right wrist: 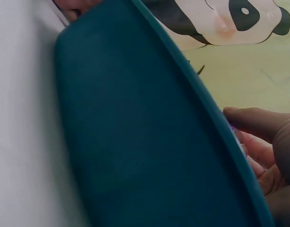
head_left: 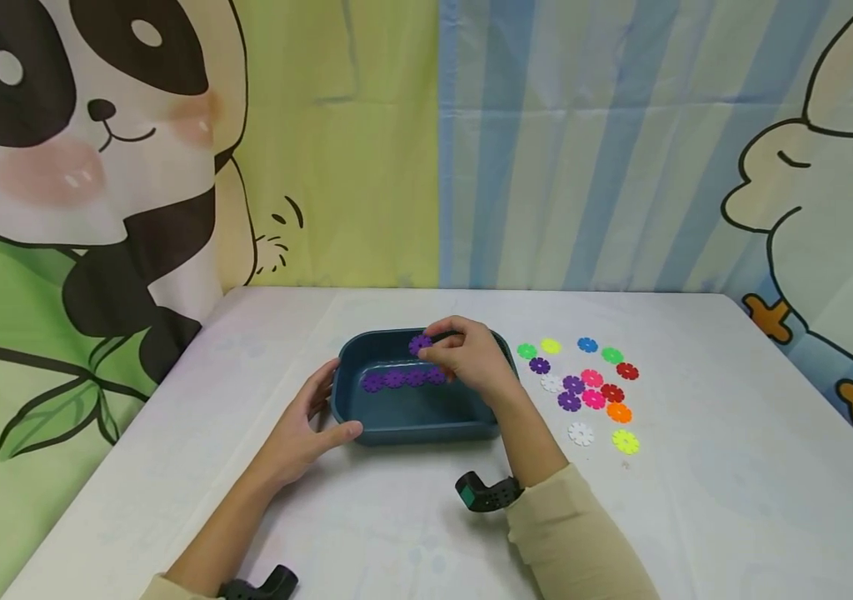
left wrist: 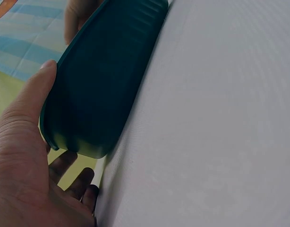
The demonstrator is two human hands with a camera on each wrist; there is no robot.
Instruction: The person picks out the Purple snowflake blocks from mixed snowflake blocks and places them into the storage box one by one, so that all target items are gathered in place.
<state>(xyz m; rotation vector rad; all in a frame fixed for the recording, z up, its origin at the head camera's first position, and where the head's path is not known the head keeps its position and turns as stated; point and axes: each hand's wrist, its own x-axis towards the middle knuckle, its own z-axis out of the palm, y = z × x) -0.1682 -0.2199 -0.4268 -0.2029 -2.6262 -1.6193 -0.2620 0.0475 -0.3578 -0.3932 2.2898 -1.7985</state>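
Observation:
A dark teal plastic tray (head_left: 426, 433) sits on the table. My left hand (head_left: 299, 429) grips its left end, the thumb by the near rim and the fingers round the end wall; in the left wrist view the thumb lies against the rim of the tray (left wrist: 102, 80). Over the far part of the tray, my right hand (head_left: 471, 358) pinches a purple notched snowflake disc (head_left: 419, 343) between thumb and fingers. Below it, a row of several purple snowflake discs (head_left: 394, 379) lies in the tray. In the right wrist view, the tray wall (right wrist: 135, 118) hides most of the held disc.
Right of the tray, loose snowflake discs lie scattered on the white tabletop (head_left: 734, 467): a blue disc (head_left: 587, 344), an orange disc (head_left: 619, 412), a yellow disc (head_left: 626, 442), a white disc (head_left: 580, 433) and several others. A printed curtain (head_left: 366, 208) hangs behind the table.

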